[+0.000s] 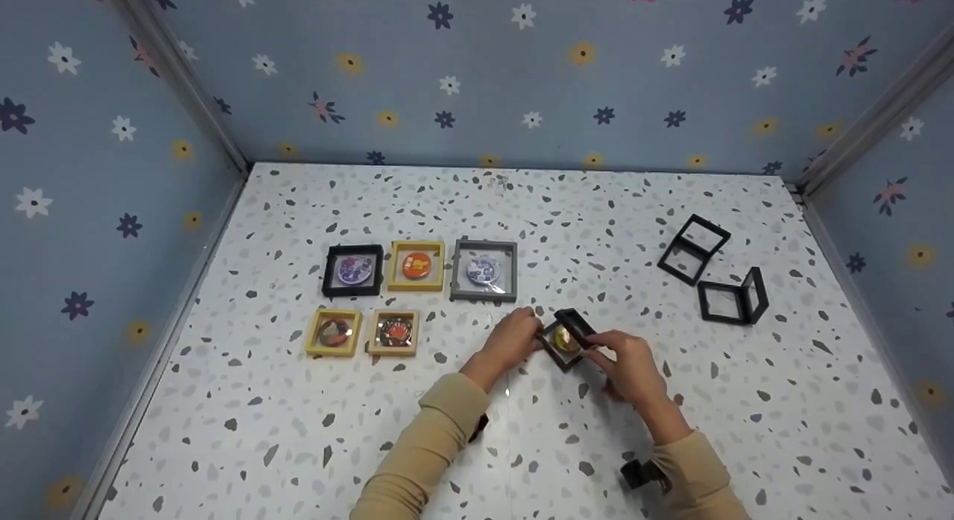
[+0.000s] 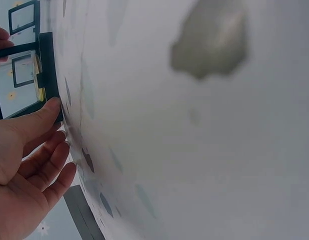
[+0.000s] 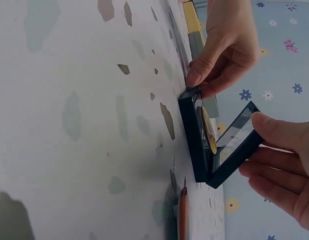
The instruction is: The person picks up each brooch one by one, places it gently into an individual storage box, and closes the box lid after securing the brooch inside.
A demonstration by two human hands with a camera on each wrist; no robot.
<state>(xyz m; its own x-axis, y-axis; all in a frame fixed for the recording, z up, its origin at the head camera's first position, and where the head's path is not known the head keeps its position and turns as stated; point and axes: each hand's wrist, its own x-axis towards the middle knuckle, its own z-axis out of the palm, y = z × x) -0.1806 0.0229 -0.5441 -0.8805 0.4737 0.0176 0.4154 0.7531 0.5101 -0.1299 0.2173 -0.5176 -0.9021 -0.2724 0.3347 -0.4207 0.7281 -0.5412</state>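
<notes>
- Nearest me, the right hand [image 1: 630, 363] is pinching the tilted half of a black hinged display frame [image 3: 193, 145] between thumb and fingers; any slipping there could be letting that half snap down.
- Close by that hand, a reddish thing [image 3: 183, 215], too unclear to identify, is lying on the speckled table [image 1: 507, 445]; a dropping wrist could be knocking it.
- Across from it, the left hand [image 1: 514, 337] is pinching the lower half's edge; if that grip is loosening, the frame could be skidding or twisting.
- Between the hands, the frame is sitting partly open, with a round yellow badge [image 3: 209, 131] resting inside; lying off-centre, it could be getting trapped crookedly against the clear film.
- Farther off, a grey frame [image 1: 484, 296] is lying beyond the left hand; a stray knuckle could be nudging it.
- Farther right, two black frames [image 1: 693, 246] are lying open, out of harm's way.
</notes>
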